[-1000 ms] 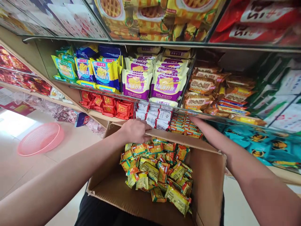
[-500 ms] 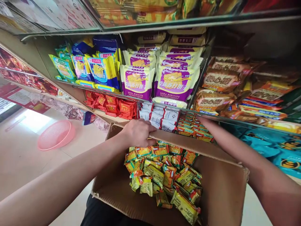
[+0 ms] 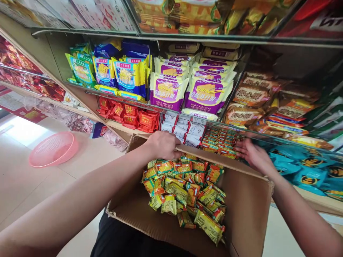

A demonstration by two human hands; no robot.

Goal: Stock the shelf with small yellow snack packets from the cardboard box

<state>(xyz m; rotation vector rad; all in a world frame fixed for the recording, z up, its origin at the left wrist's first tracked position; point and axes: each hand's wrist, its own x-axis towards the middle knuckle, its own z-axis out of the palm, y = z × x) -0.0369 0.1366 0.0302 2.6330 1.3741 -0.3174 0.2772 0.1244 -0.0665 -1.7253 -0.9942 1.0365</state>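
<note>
Right hand (image 3: 252, 151), hidden past the wrist before, has come into view, fingers loosely open, beside tidy rows of small orange-and-green wrapped packets (image 3: 214, 143) on the wooden lower shelf (image 3: 311, 200); contact unclear. Loose yellow-and-orange foil packets (image 3: 177, 192) lie inside the open brown cardboard box (image 3: 246, 200), rim gripped by left hand (image 3: 164, 144). Could spill if that grip slips and box tips. Loose ones look shiny, oblong, crimp-ended, jumbled.
</note>
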